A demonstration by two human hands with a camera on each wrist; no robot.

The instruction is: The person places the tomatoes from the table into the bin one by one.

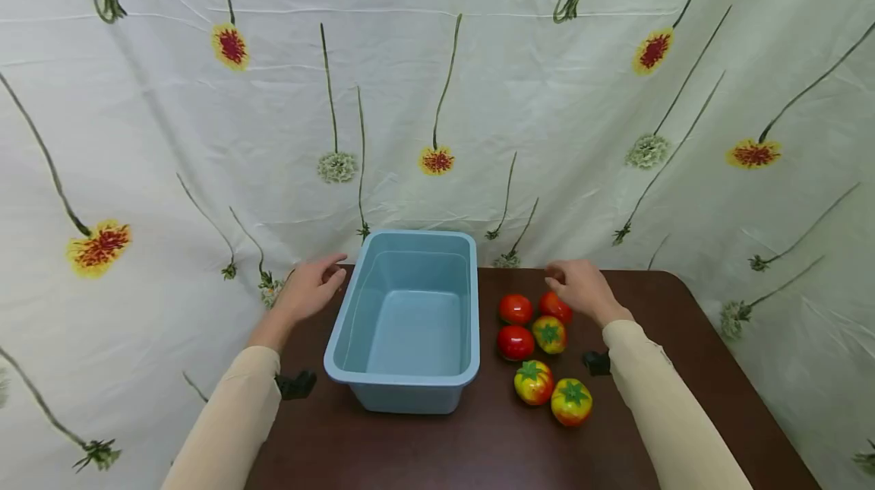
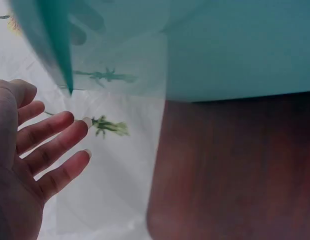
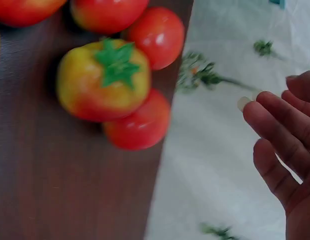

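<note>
Beige sleeves (image 1: 225, 422) sit nearest. Left hand (image 1: 313, 289) is empty, fingers loose, just beside blue bin (image 1: 406, 398), which stands between both hands on counter (image 1: 437, 456). Right hand (image 1: 582, 286) is empty too, near six tomatoes (image 1: 533, 382), mostly bodyward and leftward of it. Looks pre-grasp; next move probably calls for lowering right hand to one. No readable brands, labels, writing.

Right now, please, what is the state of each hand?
Left hand: open, holding nothing, beside the blue bin.
Right hand: open, holding nothing, near the tomatoes.
</note>
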